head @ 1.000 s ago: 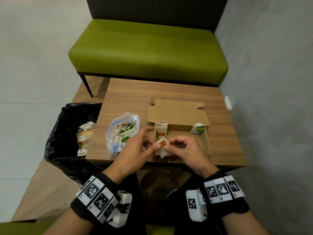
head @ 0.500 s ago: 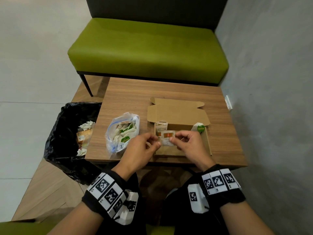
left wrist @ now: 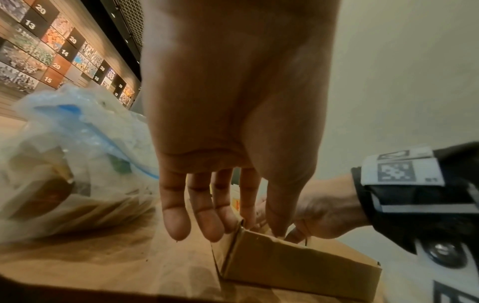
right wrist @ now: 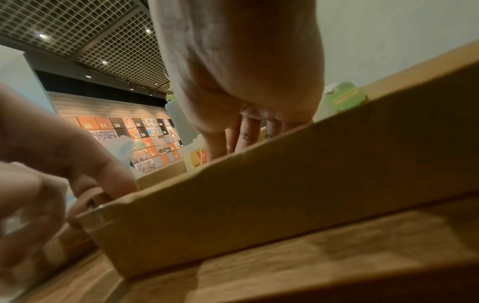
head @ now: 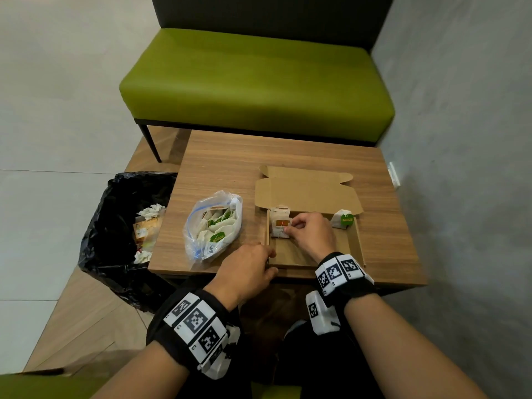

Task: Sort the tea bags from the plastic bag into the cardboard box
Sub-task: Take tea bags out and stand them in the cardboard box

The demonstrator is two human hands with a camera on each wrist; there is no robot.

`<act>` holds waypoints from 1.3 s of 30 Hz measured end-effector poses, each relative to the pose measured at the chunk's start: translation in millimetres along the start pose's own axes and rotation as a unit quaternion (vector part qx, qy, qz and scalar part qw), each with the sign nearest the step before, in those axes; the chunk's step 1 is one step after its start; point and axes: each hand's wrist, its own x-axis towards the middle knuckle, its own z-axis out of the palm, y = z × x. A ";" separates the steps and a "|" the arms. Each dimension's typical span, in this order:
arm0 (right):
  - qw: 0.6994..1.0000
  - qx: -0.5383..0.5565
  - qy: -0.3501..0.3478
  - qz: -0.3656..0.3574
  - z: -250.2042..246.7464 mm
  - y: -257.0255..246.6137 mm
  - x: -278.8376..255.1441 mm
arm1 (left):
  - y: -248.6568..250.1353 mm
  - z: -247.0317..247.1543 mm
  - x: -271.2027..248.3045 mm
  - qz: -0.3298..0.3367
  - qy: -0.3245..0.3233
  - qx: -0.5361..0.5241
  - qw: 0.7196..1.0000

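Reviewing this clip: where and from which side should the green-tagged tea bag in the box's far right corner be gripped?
Pinch the green-tagged tea bag by its upper edge, from above. It stands upright against the box wall in the corner, so only its top is exposed; the right hand is closest.
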 end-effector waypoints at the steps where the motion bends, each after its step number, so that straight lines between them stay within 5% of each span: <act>1: 1.000 0.007 0.007 0.009 0.4 -2.0 0.1 | -0.2 -0.3 0.0 0.000 -0.002 0.002 1.000; 11: 0.998 0.047 0.022 0.047 -1.6 -4.1 -2.3 | 2.8 -8.9 -8.4 0.001 -0.010 0.018 1.000; 17: 0.998 0.038 0.055 0.001 -14.6 -17.6 -14.0 | 2.2 -47.2 -23.8 -0.017 0.138 -0.036 0.990; 21: 0.994 0.023 0.059 -0.085 -13.8 -44.6 -27.4 | -29.8 -82.8 -32.9 -0.073 0.223 0.046 0.971; 25: 0.979 -0.011 0.008 -0.205 -2.1 -79.5 -40.5 | -59.4 -89.6 -35.1 -0.142 0.158 0.099 0.972; 30: 0.937 -0.126 -0.046 -0.323 11.8 -111.5 -47.9 | -71.6 -74.3 -36.6 -0.135 0.136 0.072 0.979; 39: 0.897 -0.297 -0.084 -0.315 21.4 -137.5 -46.9 | -77.6 -62.7 -37.0 -0.119 0.150 0.058 0.980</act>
